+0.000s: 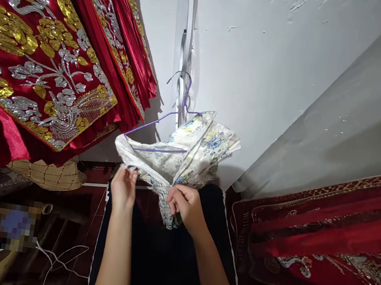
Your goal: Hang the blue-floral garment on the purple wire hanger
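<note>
Far left: hanging red satin cloth with gold and silver sequin flowers. Left hand pinches the lower left edge of a white floral-print fabric garment, which sits on a thin purple hanger before a white wall. Right hand pinches its front neckline edge. Far right: red embroidered fabric.

Floral garment on purple hanger, before pale wall. Our left hand holds its near edge; our right hand pinches the front. Red embroidered cloth hangs left.
</note>
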`<act>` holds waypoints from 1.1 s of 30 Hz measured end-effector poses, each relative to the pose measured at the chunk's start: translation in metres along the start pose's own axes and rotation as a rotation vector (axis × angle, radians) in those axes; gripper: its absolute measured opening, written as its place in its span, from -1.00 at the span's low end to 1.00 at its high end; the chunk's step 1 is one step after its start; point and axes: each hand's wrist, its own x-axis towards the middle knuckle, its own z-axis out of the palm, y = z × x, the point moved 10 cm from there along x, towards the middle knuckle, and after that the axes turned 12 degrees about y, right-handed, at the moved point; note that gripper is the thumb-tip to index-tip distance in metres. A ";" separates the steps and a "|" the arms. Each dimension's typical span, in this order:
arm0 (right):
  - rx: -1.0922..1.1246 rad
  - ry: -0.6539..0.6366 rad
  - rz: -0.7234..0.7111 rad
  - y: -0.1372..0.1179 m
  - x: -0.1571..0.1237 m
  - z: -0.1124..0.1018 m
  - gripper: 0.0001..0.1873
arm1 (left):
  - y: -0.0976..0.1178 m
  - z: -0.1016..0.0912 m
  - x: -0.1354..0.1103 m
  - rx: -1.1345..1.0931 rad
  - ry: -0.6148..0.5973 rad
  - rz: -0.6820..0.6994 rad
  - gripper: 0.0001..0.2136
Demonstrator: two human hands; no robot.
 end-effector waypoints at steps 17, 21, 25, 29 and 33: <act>-0.425 -0.106 0.165 0.072 0.002 -0.061 -0.65 | -0.003 0.066 -0.073 0.249 -0.510 0.053 -0.80; -0.471 0.213 -0.022 0.051 0.016 -0.082 -0.75 | 0.016 0.084 -0.102 0.020 -0.585 -0.044 -0.82; -0.265 0.215 -0.240 0.017 0.011 -0.072 -0.49 | 0.016 0.110 -0.150 0.111 -0.800 -0.019 -0.80; -0.047 0.000 -0.140 0.013 -0.002 -0.053 -0.49 | 0.019 0.127 -0.172 0.213 -0.859 0.122 -0.80; -0.151 -0.023 -0.025 0.019 -0.011 -0.051 -0.74 | 0.013 0.136 -0.155 0.212 -0.782 0.226 -0.63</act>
